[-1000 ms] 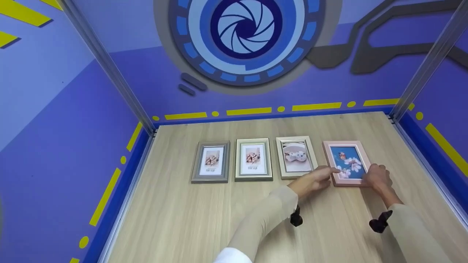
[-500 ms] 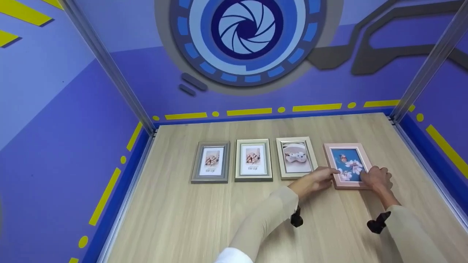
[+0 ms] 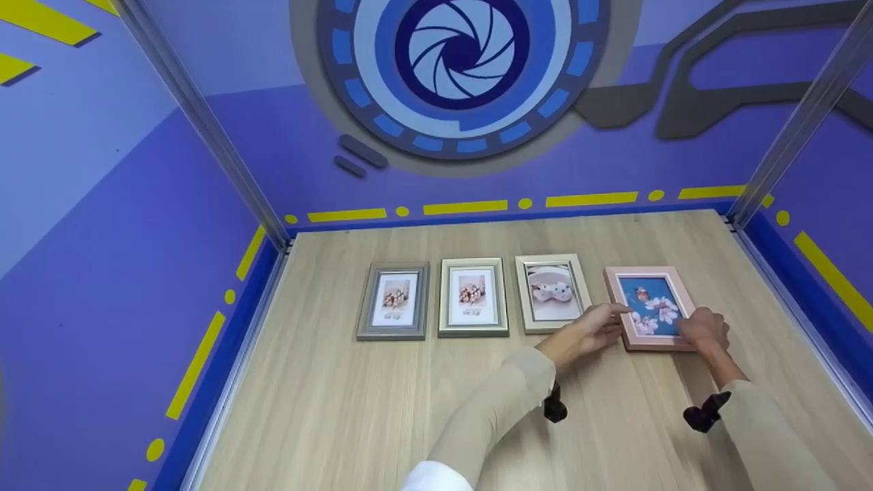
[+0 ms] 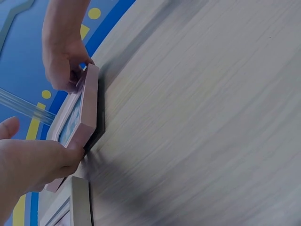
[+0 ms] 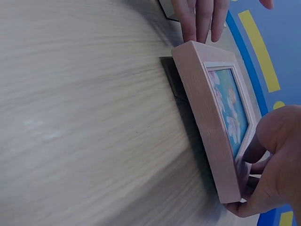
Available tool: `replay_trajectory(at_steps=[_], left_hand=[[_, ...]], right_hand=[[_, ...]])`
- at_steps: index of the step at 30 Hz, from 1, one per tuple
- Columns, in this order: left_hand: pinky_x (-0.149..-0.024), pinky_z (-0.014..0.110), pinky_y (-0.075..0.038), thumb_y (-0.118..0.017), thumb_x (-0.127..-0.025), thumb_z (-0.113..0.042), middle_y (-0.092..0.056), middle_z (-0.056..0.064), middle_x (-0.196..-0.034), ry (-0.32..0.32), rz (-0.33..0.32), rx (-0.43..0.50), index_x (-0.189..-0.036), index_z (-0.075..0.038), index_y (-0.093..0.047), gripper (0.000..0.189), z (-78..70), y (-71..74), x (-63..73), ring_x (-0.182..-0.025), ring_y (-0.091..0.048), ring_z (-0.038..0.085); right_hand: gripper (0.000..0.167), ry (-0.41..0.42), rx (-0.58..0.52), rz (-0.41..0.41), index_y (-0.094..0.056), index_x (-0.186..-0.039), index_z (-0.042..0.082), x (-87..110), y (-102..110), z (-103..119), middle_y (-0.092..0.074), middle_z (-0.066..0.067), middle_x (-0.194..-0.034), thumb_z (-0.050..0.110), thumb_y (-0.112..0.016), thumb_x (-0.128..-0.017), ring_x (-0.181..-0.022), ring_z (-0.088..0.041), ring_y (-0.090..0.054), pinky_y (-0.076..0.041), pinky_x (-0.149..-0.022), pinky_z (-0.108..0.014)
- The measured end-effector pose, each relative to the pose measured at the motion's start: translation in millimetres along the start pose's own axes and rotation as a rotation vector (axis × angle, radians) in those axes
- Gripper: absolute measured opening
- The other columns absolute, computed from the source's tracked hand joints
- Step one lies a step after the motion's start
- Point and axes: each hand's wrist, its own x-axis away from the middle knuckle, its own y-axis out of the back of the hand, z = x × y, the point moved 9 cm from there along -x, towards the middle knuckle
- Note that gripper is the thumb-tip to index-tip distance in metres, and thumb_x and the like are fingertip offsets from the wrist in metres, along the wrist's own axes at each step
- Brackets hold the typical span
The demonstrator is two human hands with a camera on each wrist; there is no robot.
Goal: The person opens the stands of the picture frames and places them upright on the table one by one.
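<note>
A pink picture frame [image 3: 655,343] with a photo of white blossoms [image 3: 655,308] on blue lies face up at the right of the row. My right hand [image 3: 706,331] grips its lower right corner, thumb over the border and fingers curled round the edge, as the right wrist view shows [image 5: 277,155]. At the opposite side, my left hand [image 3: 583,335] touches the frame's edge with extended fingers [image 5: 203,19]; its thumb [image 4: 8,127] stands off the frame. In both wrist views a dark piece [image 5: 176,80] shows beneath the pink frame's underside.
Left of the pink frame lie a cream frame [image 3: 584,290], a pale gold frame [image 3: 505,300] and a grey frame [image 3: 363,314] on the wood-grain table [image 3: 327,409]. Blue-purple panels [image 3: 273,157] wall the back and sides.
The pink frame has shifted slightly toward me, its right hand hold kept. My left thumb has lifted off the frame's border. The other frames have stayed put.
</note>
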Motion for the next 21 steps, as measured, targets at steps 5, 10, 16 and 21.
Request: replay_trajectory(at_steps=[5, 10, 16, 21], left_hand=[[-0.105, 0.036, -0.052, -0.068, -0.088, -0.010, -0.065, 0.020, -0.111, -0.004, -0.058, 0.062, -0.100, -0.001, -0.069, 0.015, 1.4, 2.2, -2.3, -0.098, -0.062, 0.023], [-0.104, 0.035, -0.053, -0.069, -0.087, -0.010, -0.064, 0.024, -0.117, -0.004, -0.073, 0.078, -0.098, -0.004, -0.068, 0.013, 0.4, 8.0, 0.0, -0.099, -0.064, 0.024], [-0.107, 0.039, -0.051, -0.069, -0.085, -0.010, -0.062, 0.022, -0.117, -0.009, -0.078, 0.073, -0.103, -0.003, -0.068, 0.019, -0.2, 3.2, 3.9, -0.108, -0.062, 0.028], [-0.108, 0.041, -0.051, -0.071, -0.083, -0.010, -0.058, 0.018, -0.110, -0.012, -0.082, 0.087, -0.105, -0.002, -0.066, 0.024, -1.8, -3.6, 4.8, -0.105, -0.060, 0.028]], right_hand=[[0.020, 0.041, 0.002, 0.001, -0.052, -0.088, -0.008, 0.4, 4, 0, -0.047, -0.018, -0.081, 0.010, -0.045, -0.090, -0.083, -0.034, -0.049, -0.040, -0.065, -0.037], [0.026, 0.068, -0.048, 0.005, -0.049, -0.094, -0.014, 5.6, 3, 6, -0.042, -0.031, -0.099, 0.010, -0.043, -0.090, -0.093, -0.043, -0.043, -0.041, -0.080, -0.050], [0.039, 0.053, -0.116, 0.013, -0.049, -0.111, -0.022, 9.9, 6, 3, -0.040, -0.034, -0.107, 0.010, -0.040, -0.091, -0.098, -0.044, -0.041, -0.041, -0.083, -0.052], [0.055, 0.020, -0.154, -0.017, -0.039, -0.134, -0.026, 13.9, 14, 1, -0.040, -0.044, -0.124, 0.009, -0.037, -0.093, -0.107, -0.047, -0.041, -0.041, -0.094, -0.059]])
